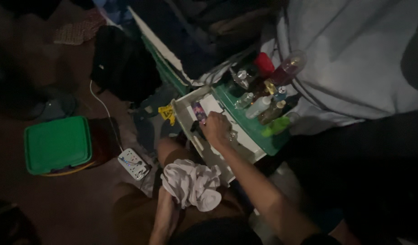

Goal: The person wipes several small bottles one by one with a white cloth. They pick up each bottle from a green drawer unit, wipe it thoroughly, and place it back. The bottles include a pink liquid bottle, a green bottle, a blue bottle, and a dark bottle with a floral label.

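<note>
- White cloth [191,183] is bunched in your left hand [168,202], low in the view and over your knees; the fingers are hidden in the folds, so you seem to be gripping it, but the exact hold cannot be told.
- Your right hand [216,129] reaches forward into the open white drawer [186,119], knuckles up and fingers curled down onto something small and dark at the drawer's near-left edge; whether you are pinching it or only pressing on it is too dim to tell.
- A small patterned packet [199,111] lies in the drawer just beyond your right fingertips, touching or nearly so.
- The cloth stays well apart from the drawer, held back towards your body, which leaves the right hand free to work inside.
- Bottles [259,107] stand crowded upright along the green top [272,144] of the unit, just right of your right hand, with a red cap [264,63] at the far edge.
- On the floor to your left, a green-lidded box [57,144] sits near a white power strip [133,163], its cable [101,105] running away from you.
</note>
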